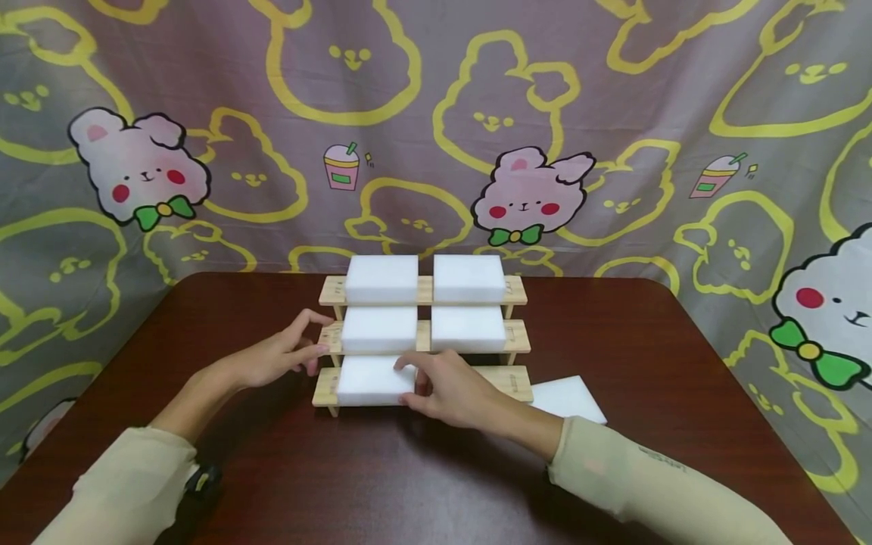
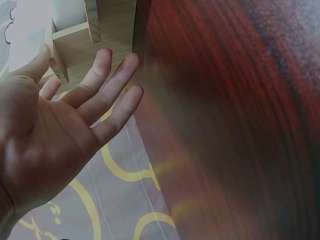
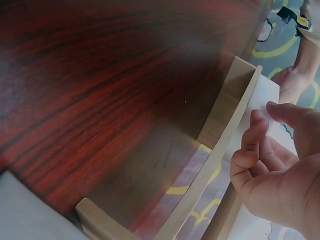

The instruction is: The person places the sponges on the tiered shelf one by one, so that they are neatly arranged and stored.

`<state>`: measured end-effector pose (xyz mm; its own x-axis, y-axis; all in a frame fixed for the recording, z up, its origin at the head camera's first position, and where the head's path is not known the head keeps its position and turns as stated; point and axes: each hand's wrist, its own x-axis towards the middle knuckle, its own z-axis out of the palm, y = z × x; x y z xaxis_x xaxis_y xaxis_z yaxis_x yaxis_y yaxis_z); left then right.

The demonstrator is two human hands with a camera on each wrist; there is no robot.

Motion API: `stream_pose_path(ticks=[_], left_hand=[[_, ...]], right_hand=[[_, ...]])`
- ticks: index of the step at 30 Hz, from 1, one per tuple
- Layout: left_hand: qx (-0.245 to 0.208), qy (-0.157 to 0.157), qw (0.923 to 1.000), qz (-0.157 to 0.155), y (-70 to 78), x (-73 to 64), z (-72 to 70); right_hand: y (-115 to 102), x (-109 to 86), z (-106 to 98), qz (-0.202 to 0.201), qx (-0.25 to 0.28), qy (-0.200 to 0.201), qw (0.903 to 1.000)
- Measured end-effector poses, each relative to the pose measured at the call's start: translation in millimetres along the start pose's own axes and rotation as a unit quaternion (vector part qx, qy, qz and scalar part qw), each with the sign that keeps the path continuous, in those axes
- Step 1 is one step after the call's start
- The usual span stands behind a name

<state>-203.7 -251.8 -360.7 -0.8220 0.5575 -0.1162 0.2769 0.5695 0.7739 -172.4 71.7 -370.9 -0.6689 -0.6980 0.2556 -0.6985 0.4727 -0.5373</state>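
A three-step wooden rack (image 1: 424, 341) stands on the table and carries white foam blocks. On its lowest step, my right hand (image 1: 453, 390) grips the right end of a white foam block (image 1: 371, 382), index finger over the top and thumb at the front. The right wrist view shows that right hand (image 3: 280, 170) with curled fingers in front of the block (image 3: 265, 90). My left hand (image 1: 289, 348) is at the left end of the middle step, thumb and index fingertips right at the board. Its other fingers spread loosely in the left wrist view, below the rack (image 2: 95, 55).
The upper steps each bear two foam blocks, such as one at top left (image 1: 382, 278) and one at top right (image 1: 468, 278). Another foam block (image 1: 568, 397) lies on the dark red table (image 1: 327, 477), right of the rack. A patterned curtain (image 1: 422, 151) hangs behind.
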Motion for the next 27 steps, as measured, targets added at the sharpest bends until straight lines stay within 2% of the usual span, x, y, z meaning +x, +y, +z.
stream_pose_path(ticks=[12, 27], left_hand=[[0.007, -0.001, 1.0000, -0.001, 0.4, 0.0, 0.0], [-0.002, 0.001, 1.0000, 0.001, 1.8, -0.3, 1.0]], right_hand=[[0.2, 3.5, 0.2, 0.007, -0.008, -0.010, 0.9999], [2.0, 2.5, -1.2, -0.006, -0.005, -0.018, 0.9998]])
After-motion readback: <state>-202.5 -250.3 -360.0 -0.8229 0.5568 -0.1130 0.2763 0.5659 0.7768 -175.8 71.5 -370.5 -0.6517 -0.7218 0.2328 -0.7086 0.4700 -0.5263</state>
